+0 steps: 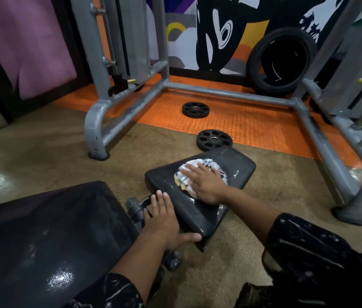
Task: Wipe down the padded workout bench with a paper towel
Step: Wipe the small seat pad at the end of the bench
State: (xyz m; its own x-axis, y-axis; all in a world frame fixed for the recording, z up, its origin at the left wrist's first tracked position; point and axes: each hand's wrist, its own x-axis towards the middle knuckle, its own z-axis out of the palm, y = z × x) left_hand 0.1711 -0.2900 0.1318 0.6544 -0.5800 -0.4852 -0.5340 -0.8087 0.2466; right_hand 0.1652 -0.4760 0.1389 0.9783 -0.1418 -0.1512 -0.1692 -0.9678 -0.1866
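The black padded bench shows in two parts: a small seat pad (238,167) at centre and a large back pad (49,236) at lower left. My right hand (204,183) lies flat on a crumpled white patterned paper towel (206,164), pressing it onto the seat pad. My left hand (164,221) holds the seat pad's near left edge, thumb along the front, fingers spread over the side. Wet streaks glint on the pad to the right of the towel.
Two black weight plates lie on the floor beyond the pad, one near (214,140) and one farther back (195,109). A grey steel machine frame (226,93) surrounds the orange mat. A black tyre (283,63) leans on the painted wall.
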